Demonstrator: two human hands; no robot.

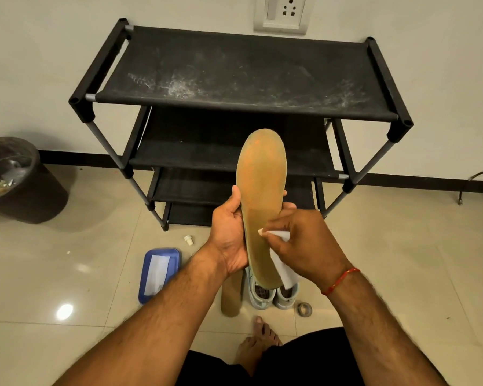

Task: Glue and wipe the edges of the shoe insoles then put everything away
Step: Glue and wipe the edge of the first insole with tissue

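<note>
Though half hidden, white tube (286, 274) (nozzle on insole (262, 174)) in right hand's (304, 243) fingers (280, 233); left hand's (229, 232) round it.

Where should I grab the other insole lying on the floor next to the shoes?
Probably its near rounded end: the floor insole lies flat on the tiles, its far part hidden behind the left hand, and the shoes crowd its right edge. Come from the near-left side and pinch under that thin end.
</note>
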